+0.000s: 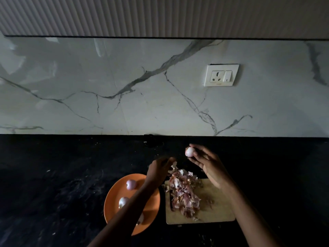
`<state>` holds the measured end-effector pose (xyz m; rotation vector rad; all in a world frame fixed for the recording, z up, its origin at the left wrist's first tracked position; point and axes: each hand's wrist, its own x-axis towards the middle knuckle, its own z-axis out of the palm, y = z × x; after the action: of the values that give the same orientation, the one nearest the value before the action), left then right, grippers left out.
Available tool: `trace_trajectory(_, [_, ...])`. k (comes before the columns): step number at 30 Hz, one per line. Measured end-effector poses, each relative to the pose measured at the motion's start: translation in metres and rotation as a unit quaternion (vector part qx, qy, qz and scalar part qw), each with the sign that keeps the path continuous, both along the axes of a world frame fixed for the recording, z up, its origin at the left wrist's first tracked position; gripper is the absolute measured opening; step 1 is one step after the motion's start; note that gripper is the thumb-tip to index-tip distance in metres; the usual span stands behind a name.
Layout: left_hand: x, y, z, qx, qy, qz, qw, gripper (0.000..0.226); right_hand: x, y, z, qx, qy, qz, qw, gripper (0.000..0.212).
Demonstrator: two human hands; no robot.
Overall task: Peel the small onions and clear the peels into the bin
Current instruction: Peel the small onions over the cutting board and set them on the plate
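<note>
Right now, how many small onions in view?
4. One held in the right hand fingertips: onion. Three on the orange plate: far, middle, near, partly hidden by the left forearm. More may be hidden under it or the peel pile.

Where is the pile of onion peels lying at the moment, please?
In the head view, the pile of onion peels lies on the left part of the wooden cutting board, just right of the orange plate, below both hands.
</note>
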<state>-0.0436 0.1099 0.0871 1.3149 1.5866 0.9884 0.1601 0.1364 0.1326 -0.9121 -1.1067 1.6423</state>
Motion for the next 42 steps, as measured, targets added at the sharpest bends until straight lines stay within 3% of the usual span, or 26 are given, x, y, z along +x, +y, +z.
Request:
trace_trajectory(3, [0.002, 0.001, 0.005, 0.058, 0.095, -0.023, 0.994, 0.023, -0.001, 0.000, -0.004, -0.004, -0.008, -0.017, 1.000, 0.053])
trace_trajectory(7, [0.012, 0.000, 0.019, 0.125, 0.058, -0.020, 0.990, 0.028, -0.004, -0.001, -0.001, 0.014, -0.064, -0.026, 0.998, 0.032])
trace_trajectory(25, [0.028, -0.009, 0.034, 0.198, 0.084, 0.033, 0.976, 0.024, -0.008, -0.003, -0.006, 0.035, -0.117, -0.008, 0.993, 0.039])
trace_trajectory(34, [0.026, -0.006, 0.036, 0.155, -0.003, 0.071, 0.985, 0.013, -0.011, -0.007, -0.003, 0.056, -0.130, -0.002, 0.990, 0.037])
trace_trajectory(39, [0.022, -0.003, 0.031, 0.106, -0.144, 0.064, 0.982, 0.009, -0.008, -0.007, -0.002, 0.043, -0.104, 0.010, 0.994, 0.041])
trace_trajectory(42, [0.023, -0.001, 0.029, 0.081, -0.175, 0.090, 0.977, 0.009, -0.009, -0.006, -0.004, 0.023, -0.075, 0.009, 0.997, 0.035])
